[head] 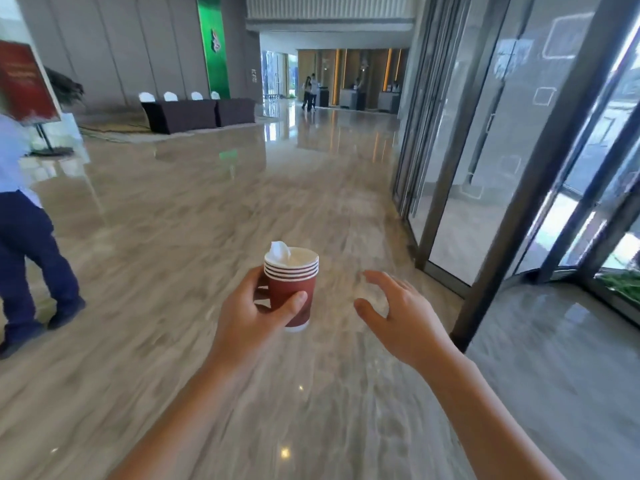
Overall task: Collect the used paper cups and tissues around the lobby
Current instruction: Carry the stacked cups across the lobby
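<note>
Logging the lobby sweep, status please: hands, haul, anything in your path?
Left hand gripping stack of red paper cups, tissue tucked in top. Right hand open, empty. Marble floor ahead open; a person walking at far left.

Single head-worn wide view, facing forward and down, hands close below

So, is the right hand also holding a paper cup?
No, the right hand is open and empty; only the left hand grips the stacked cups.
</note>
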